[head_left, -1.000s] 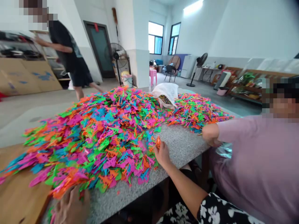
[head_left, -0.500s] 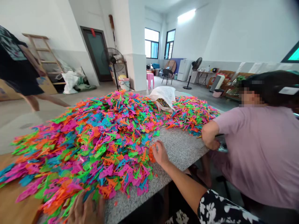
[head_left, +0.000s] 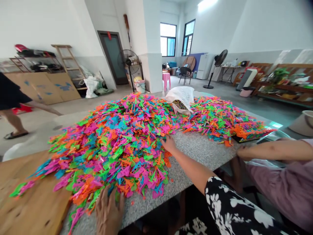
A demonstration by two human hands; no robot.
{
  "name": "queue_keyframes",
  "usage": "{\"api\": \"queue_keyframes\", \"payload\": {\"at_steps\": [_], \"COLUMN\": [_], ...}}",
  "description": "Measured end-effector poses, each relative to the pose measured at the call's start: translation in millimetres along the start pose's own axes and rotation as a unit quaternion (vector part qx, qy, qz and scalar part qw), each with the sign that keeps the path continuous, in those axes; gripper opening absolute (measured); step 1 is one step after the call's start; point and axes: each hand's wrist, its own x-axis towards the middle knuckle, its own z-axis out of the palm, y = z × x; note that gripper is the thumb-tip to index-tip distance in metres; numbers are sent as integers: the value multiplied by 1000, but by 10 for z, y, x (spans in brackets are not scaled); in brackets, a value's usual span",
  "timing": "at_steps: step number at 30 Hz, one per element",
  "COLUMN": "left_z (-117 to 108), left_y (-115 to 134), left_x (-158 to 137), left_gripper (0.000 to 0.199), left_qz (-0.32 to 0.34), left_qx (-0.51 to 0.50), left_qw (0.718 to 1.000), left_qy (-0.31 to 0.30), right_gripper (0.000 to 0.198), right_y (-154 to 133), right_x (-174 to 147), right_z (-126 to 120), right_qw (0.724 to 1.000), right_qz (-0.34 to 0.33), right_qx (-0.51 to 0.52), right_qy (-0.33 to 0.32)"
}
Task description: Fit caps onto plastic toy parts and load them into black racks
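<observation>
A big heap of small flat plastic pieces point(head_left: 127, 130) in pink, orange, green and blue covers much of the speckled stone table point(head_left: 193, 153). At the heap's near edge my left hand point(head_left: 110, 204) lies with its fingers apart, touching the closest pieces. My right hand point(head_left: 168, 144) reaches into the heap's right side. Its fingers look apart and slightly bent among the pieces, and their tips are partly hidden. I see nothing held clear of the heap in either hand.
Behind stands a white sack point(head_left: 182, 98), beside a second heap point(head_left: 215, 117). A co-worker's forearm point(head_left: 274, 150) rests at the right table edge. A wooden board point(head_left: 31, 199) lies at left. Another person's legs point(head_left: 12, 120) show far left, near a standing fan point(head_left: 129, 65).
The view has turned and shifted, so the table sits further right. My right hand has moved further into the heap's edge. The co-worker at right has a forearm stretched toward the table.
</observation>
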Motion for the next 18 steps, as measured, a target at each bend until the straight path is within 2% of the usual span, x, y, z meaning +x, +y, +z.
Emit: {"api": "queue_keyframes", "payload": {"at_steps": [4,6,8,10,13,15,18], "left_z": [54,89,100,67,-52,-118,-82], "left_y": [-42,-64,-82,-90,-27,111,437], "left_x": [-2,1,-5,-42,-204,-376,-605], "left_gripper": [36,36,37,37,46,59,94], "left_qz": [-2,7,24,47,81,104,144], "left_qx": [-9,-7,-1,1,9,17,19], "left_qw": [1000,1000,1000,998,996,994,988], "left_qy": [-3,0,15,33,39,18,-56], "right_gripper": [67,67,65,58,48,59,77], "right_y": [-387,-558,-671,-692,-528,-314,55], "right_x": [-330,-480,-579,-637,-731,-882,-1287], "right_z": [399,512,510,409,207,129,142], "right_qw": [995,990,986,985,984,985,979], "right_qz": [-55,-67,-68,-73,-79,-78,-143], "right_qx": [65,98,121,137,154,156,133], "right_qy": [-46,-73,-87,-81,-34,7,59]}}
